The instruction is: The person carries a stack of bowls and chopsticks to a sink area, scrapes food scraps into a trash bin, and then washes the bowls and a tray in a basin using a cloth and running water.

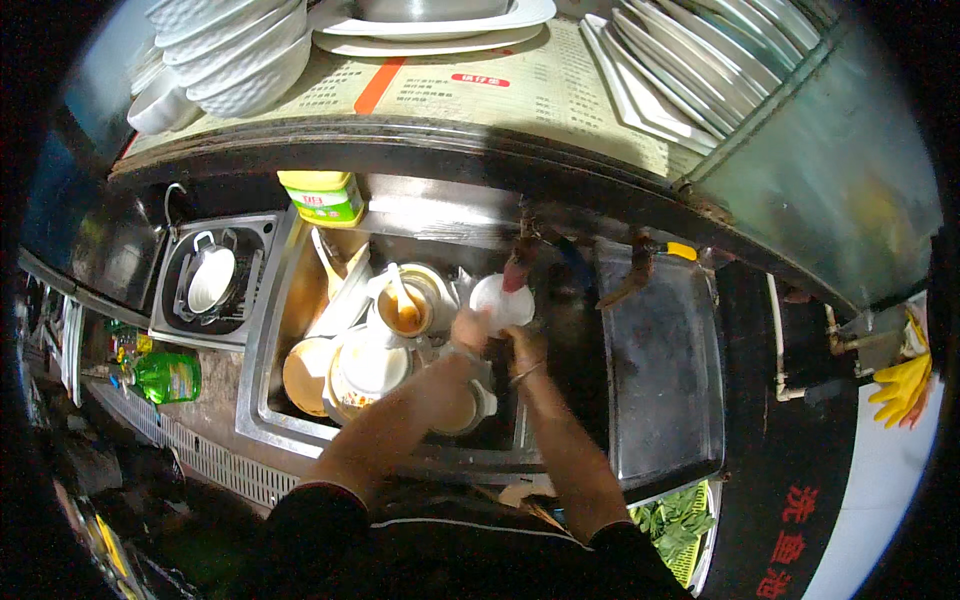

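Observation:
Under a faucet [527, 225] with a reddish spout end, a white bowl [510, 307] is held over the sink [259, 409]. My left hand [470, 331] grips the bowl's near left side, slightly blurred. At its near right edge my right hand [527, 343] has hold of the rim; a band circles that wrist. Left of the hands, used dishes crowd the basin. Among them are a bowl of brown liquid [397, 309] with a white spoon [405, 296] in it and a white bowl [373, 360]. A handled pot or bowl [457, 409] lies partly hidden behind my left forearm.
A yellow-green detergent tub [324, 199] stands at the sink's back left corner. Overhead, a shelf [435, 139] carries stacked bowls [240, 52] and plates [675, 67]. Further left are a small sink [259, 225] and a green bottle [169, 377]. Leafy greens [679, 521] fill a basket at lower right.

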`<state>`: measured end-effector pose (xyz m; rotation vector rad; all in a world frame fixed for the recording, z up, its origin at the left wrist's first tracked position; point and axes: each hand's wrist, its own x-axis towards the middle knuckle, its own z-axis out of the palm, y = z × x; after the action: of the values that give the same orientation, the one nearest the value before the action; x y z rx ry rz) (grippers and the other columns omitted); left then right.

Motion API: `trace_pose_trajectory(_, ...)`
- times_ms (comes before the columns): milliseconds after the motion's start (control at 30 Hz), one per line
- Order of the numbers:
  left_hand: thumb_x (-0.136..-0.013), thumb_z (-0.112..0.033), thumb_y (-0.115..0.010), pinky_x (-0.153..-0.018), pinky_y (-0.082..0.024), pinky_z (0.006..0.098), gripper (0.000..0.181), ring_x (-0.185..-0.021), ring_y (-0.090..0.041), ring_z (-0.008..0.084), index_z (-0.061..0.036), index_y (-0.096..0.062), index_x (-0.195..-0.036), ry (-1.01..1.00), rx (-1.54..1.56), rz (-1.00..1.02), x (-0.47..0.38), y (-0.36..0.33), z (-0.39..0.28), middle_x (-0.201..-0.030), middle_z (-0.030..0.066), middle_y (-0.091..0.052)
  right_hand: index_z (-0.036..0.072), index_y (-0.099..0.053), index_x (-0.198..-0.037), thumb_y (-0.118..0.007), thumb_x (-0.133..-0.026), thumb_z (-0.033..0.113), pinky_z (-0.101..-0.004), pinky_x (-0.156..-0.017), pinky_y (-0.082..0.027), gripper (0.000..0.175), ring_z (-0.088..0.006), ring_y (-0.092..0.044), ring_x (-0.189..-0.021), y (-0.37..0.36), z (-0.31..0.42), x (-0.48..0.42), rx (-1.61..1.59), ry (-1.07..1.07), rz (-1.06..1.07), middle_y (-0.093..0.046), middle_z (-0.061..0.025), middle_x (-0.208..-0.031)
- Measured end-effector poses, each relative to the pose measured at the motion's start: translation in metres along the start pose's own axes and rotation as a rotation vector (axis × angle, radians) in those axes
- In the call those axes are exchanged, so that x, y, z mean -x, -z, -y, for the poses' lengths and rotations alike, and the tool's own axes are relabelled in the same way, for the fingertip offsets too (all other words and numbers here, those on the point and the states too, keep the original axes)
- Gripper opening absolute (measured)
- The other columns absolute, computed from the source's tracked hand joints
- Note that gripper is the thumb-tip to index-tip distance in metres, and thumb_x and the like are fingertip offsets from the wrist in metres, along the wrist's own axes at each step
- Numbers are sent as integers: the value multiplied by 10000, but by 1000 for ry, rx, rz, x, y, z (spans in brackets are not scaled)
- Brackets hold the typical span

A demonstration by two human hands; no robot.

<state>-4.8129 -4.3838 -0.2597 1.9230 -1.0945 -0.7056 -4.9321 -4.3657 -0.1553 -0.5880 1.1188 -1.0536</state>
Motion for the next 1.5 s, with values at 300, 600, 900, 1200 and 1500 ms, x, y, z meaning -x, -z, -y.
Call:
trace_pose_trajectory(300,-746,-228,-543,-585,-457,366,352,-700,-541,259,-12,-474,-1014,-25,117,92,41,-15,-81,-769,157,-559,3,-564,-859,-646,-641,162,-299,-620,-419,282,-168,-517,-727,33,44,20,337,188,-139,-561,-66,-796)
trace_pose_trajectory(600,-777,-135,-485,-636,-475,354,317,-813,-532,238,7,-415,-1051,742,1527,903,65,-30,-73,-825,145,-538,22,-513,-1025,-658,-675,151,-290,-731,-406,400,-163,-498,-848,74,37,70,132,212,-161,-527,-42,-961)
trace_pose_trajectory(900,-781,-24,-438,-696,-497,334,366,-896,-533,234,14,-328,-1128,237,816,399,62,30,-90,-969,175,-478,3,-533,-985,-600,-735,196,-324,-677,-426,323,-194,-517,-791,97,27,105,207,-152,-92,-534,-65,-924)
trace_pose_trajectory(1200,-731,-116,-519,-611,-462,302,441,-718,-573,220,-79,-411,-1157,342,502,695,91,192,-60,-904,156,-557,36,-552,-913,-583,-753,199,-335,-667,-403,231,-200,-517,-816,141,-22,106,927,310,627,-530,-89,-906)
trace_pose_trajectory(1500,-770,-270,-503,-333,-283,215,212,-409,-434,93,-81,-571,-700,-65,231,-44,94,489,-375,-550,18,-505,54,-572,-910,-602,-728,208,-340,-722,-405,240,-208,-529,-841,84,16,159,-45,-468,166,-566,-60,-912)
